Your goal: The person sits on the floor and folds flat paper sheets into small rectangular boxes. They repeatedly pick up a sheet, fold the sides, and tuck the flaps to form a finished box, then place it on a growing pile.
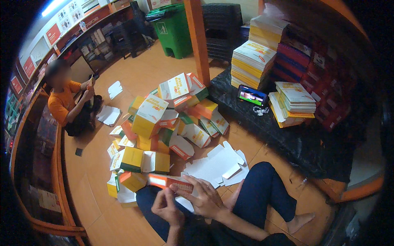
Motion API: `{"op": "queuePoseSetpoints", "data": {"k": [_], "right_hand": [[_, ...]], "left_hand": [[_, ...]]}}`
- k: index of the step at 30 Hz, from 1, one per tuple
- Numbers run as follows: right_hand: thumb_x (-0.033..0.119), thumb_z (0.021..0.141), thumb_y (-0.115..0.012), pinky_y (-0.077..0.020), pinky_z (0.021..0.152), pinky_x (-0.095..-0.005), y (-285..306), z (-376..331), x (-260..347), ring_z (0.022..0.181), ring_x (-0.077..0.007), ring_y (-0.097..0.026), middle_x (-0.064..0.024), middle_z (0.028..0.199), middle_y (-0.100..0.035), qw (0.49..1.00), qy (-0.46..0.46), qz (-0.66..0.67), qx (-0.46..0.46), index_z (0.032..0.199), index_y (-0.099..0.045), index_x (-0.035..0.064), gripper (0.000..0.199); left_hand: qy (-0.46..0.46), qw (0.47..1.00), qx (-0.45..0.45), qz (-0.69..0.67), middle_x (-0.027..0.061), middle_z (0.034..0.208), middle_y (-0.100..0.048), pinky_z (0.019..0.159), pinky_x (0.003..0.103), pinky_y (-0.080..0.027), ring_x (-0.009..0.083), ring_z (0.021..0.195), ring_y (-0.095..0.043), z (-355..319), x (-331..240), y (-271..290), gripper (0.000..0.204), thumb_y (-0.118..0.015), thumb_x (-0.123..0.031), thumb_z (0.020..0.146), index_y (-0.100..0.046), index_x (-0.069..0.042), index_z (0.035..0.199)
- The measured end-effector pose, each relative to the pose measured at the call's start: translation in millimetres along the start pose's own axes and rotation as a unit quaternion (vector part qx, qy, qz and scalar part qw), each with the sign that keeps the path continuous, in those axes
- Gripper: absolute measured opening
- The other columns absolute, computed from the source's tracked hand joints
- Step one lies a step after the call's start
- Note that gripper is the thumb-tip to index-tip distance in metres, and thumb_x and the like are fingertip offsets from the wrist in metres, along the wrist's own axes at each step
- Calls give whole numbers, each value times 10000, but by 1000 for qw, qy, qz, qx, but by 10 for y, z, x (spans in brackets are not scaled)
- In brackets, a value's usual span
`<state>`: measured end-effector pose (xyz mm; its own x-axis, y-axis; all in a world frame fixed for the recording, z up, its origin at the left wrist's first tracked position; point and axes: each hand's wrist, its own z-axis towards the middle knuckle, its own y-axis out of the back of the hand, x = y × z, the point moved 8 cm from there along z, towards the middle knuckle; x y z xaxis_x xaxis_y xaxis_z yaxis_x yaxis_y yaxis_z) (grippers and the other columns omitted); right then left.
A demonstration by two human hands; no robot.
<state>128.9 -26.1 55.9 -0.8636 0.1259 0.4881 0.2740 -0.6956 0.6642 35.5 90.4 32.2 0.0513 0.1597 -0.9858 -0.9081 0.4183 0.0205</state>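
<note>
Over my lap I hold a partly folded carton (158, 181), its orange side with rows of white marks turned up. My right hand (203, 199) lies along the carton with the fingers closed over its right end. At the carton's near edge, my left hand (168, 208) pinches with thumb and fingertips. Flat white carton blanks (209, 166) lie on the floor just beyond my hands. A heap of folded yellow, white, orange and green cartons (150, 112) rises ahead and to the left. The carton's underside is hidden by my hands.
A person in an orange shirt (63, 100) sits at the far left near white blanks (108, 115). On a black-covered ledge stand tall stacks of flat cartons (252, 61), a lower stack (293, 98) and a propped phone (251, 96). Beyond are an orange post (198, 41) and green bin (172, 33).
</note>
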Motion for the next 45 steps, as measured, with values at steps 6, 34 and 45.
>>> {"op": "queuePoseSetpoints", "data": {"k": [6, 34, 45], "right_hand": [[-22, 729, -752, -561, 656, -363, 236, -182, -347, 777, -256, -682, -93, 842, -625, 970, -187, 79, -131, 1160, -678, 45, 442], [24, 775, -827, -545, 716, -299, 499, -11, -86, 806, -190, -688, -86, 876, -687, 923, -118, 340, -137, 966, -772, 50, 201], [-4, 798, -799, -538, 691, -298, 534, -11, -106, 780, -193, -677, -105, 865, -682, 911, -146, 343, -177, 914, -746, 6, 129]], "left_hand": [[23, 962, -73, -263, 96, 1119, -659, 831, 273, -538, 162, 968, -646, 253, 210, 220, 261, -621, -159, 1008, -594, 21, 1195], [-183, 928, 224, 236, 129, 1203, -653, 993, 380, -473, 234, 1119, -616, -332, -264, -217, 374, -714, -185, 928, -616, 20, 1224], [-176, 910, 276, 256, 137, 1206, -648, 986, 389, -475, 249, 1118, -615, -369, -266, -160, 350, -679, -179, 949, -611, 18, 1230]]}}
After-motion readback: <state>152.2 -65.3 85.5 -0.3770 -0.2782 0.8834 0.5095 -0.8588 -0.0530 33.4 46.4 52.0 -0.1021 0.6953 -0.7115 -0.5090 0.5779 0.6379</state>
